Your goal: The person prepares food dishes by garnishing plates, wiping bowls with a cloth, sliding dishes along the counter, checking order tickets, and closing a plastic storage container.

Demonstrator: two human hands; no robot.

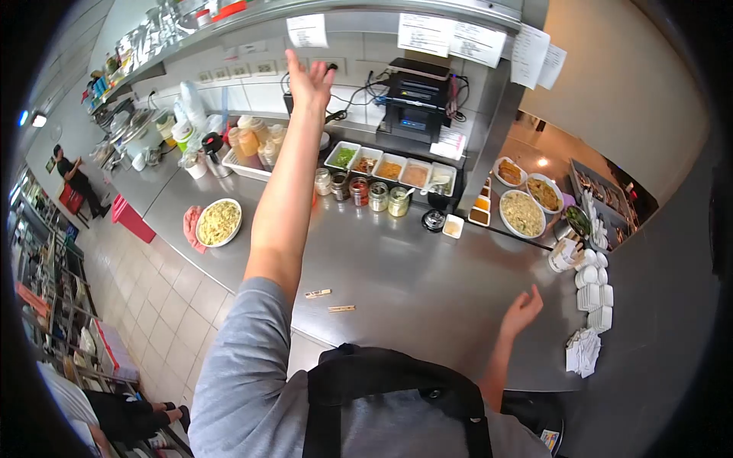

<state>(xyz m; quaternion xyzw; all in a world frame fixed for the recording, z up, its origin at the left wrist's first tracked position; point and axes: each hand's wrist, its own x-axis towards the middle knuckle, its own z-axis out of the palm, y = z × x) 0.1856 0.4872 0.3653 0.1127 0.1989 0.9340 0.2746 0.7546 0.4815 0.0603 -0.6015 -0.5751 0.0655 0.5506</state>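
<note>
My left hand point(308, 82) is raised high with its fingers spread and nothing in it, near the wall sockets and below the papers on the shelf edge. Low over the right part of the steel counter point(412, 267), my right hand point(522, 311) has its fingers apart and holds nothing. Two small wooden clips, an upper one point(318, 293) and a lower one point(342, 308), lie between the hands on the counter. Left of my raised forearm, a bowl of yellowish food point(219, 222) rests beside a pink cloth point(194, 227).
Jars point(359, 191) and a condiment tray point(389, 169) line the counter's back, below a black printer point(414, 103). Bowls point(523, 214) and stacked white dishes point(594, 298) stand right. One person point(74, 179) stands far left, another point(114, 408) at lower left.
</note>
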